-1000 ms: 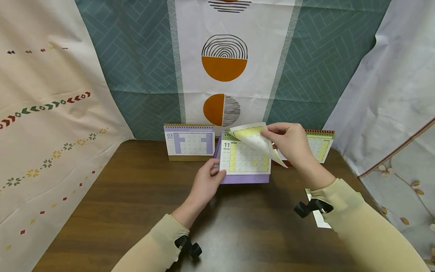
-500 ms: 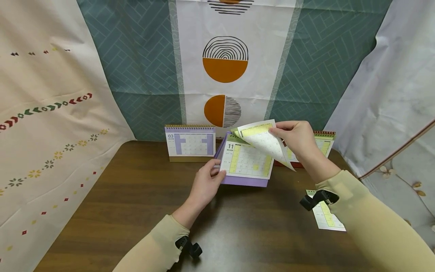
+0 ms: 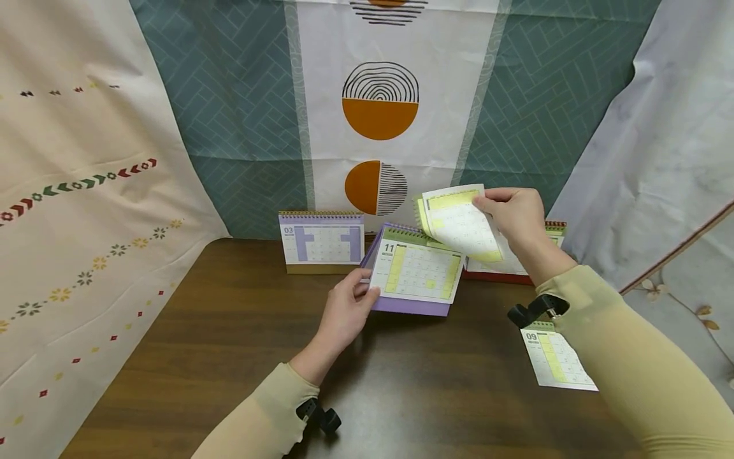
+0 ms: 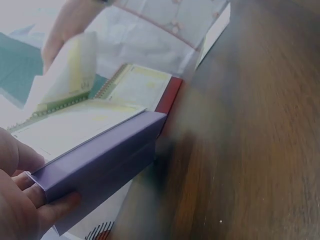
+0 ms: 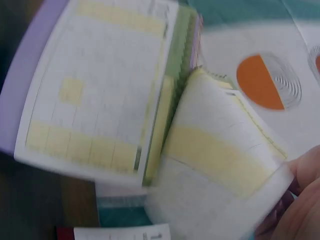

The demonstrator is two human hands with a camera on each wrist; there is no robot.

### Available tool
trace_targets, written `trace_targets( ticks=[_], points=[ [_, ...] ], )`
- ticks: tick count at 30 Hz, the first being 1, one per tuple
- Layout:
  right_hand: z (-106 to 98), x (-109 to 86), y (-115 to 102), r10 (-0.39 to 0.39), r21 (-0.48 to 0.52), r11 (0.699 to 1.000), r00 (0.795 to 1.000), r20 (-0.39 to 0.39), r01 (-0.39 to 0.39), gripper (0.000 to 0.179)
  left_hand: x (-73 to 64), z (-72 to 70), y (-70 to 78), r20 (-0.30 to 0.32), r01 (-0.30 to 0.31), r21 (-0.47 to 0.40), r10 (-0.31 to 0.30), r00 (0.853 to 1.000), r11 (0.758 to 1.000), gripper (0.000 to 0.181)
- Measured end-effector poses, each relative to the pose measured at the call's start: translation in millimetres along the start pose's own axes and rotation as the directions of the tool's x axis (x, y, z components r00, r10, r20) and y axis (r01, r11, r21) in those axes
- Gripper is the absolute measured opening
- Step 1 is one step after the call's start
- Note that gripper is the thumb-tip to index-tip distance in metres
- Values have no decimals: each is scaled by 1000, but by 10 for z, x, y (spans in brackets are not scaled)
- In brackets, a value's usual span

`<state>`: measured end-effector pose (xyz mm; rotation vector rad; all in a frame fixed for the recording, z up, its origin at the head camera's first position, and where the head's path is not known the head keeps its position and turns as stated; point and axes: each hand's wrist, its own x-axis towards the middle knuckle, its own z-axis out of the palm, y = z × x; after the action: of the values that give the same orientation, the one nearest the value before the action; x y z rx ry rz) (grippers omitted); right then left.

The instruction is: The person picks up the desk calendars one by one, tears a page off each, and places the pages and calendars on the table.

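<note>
A purple-based desk calendar (image 3: 424, 271) showing page 11 stands tilted at the middle of the table. My left hand (image 3: 344, 303) grips its lower left corner, thumb on the front. The left wrist view shows the fingers behind the purple base (image 4: 100, 155). Above the calendar's right side, my right hand (image 3: 518, 213) pinches the corner of a calendar page (image 3: 459, 220). This page is twisted, and much of its punched edge stands free of the spiral. In the right wrist view the page (image 5: 225, 140) meets the binding; I cannot tell whether it is fully detached.
A purple-and-white calendar (image 3: 322, 245) showing 03 stands behind on the left. Partly hidden behind my right hand is a red-based calendar (image 3: 499, 274). A loose page marked 09 (image 3: 559, 360) lies on the wooden table (image 3: 241, 331) under my right forearm. Curtains (image 3: 246, 127) surround the table.
My right hand has pulled the page up and to the right, and its punched edge has come away from the spiral. The calendar has tilted slightly while my left hand keeps its grip.
</note>
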<state>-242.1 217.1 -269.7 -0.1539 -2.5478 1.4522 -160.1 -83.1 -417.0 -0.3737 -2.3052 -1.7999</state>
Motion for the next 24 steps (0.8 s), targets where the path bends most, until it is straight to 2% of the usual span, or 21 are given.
trace_targets(
  ticks=[5,12,17,24],
  points=[
    [-117,66,105,46,70,996,999,-3,-46,46,-6,31,-15,15,16,6,-16,1000,1000,26],
    [-252,162,197,59,151,987,997,-42,-52,49,-1,28,-19,6,14,7,-14,1000,1000,27],
    [-381,199,275,63,158,986,995,-73,-51,50,8,10,-7,-1,16,-1,-16,1000,1000,28],
    [-463,247,294,90,160,984,993,-77,-76,52,12,0,45,8,4,1,-4,1000,1000,28]
  ],
)
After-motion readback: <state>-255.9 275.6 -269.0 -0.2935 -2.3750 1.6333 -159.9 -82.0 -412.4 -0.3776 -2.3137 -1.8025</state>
